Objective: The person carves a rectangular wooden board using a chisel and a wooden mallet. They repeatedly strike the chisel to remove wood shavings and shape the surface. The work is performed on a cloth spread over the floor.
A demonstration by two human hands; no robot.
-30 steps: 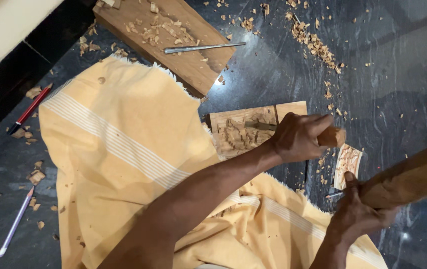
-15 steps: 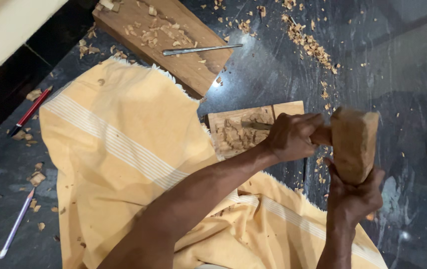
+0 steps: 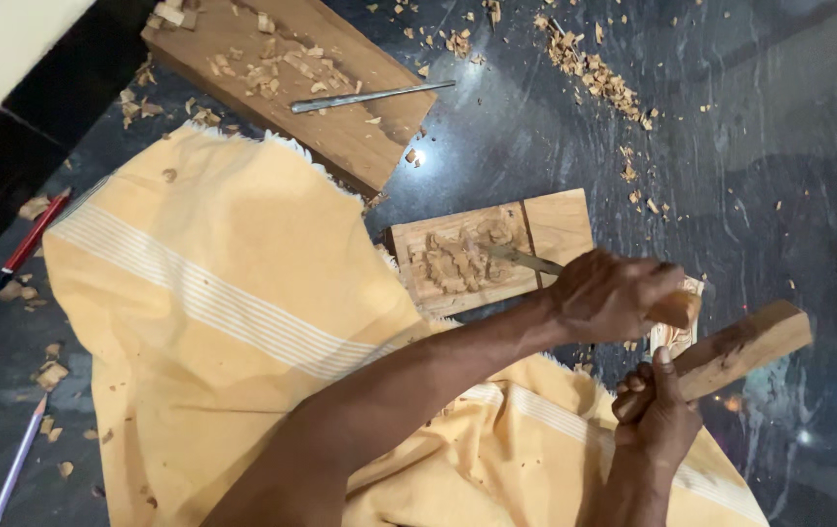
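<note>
Across the dark polished floor (image 3: 779,176), wood chips lie scattered, thickest toward the far side. Largest item: a yellow cloth with pale stripes (image 3: 223,293), spread under the person's arms and reaching the near edge of view. Beyond it, a long plank (image 3: 340,127) lies diagonally, littered with shavings, with a slim metal tool (image 3: 371,95) resting on top. Between plank and hands sits the carving block (image 3: 487,256), flat on the floor, touching the cloth's fringe; its long axis runs left to right, slightly tilted, with the rough carved recess in its left part and a bare panel at the right. Left hand (image 3: 613,293) is closed around a chisel's wooden handle; the chisel (image 3: 526,260) blade runs from that fist up and leftward onto the block, tip in the carved area. The block thus lies just left of and beyond the left hand, which is the nearer one. Right hand (image 3: 654,410) is clenched on the lower end of a wooden mallet (image 3: 742,346), whose body angles up and rightward, held apart from the chisel handle, just to its right. A small carved piece (image 3: 674,335) shows partly between the two hands. At far left: a red pen (image 3: 30,239) and a pale pencil (image 3: 16,466) on the floor.
</note>
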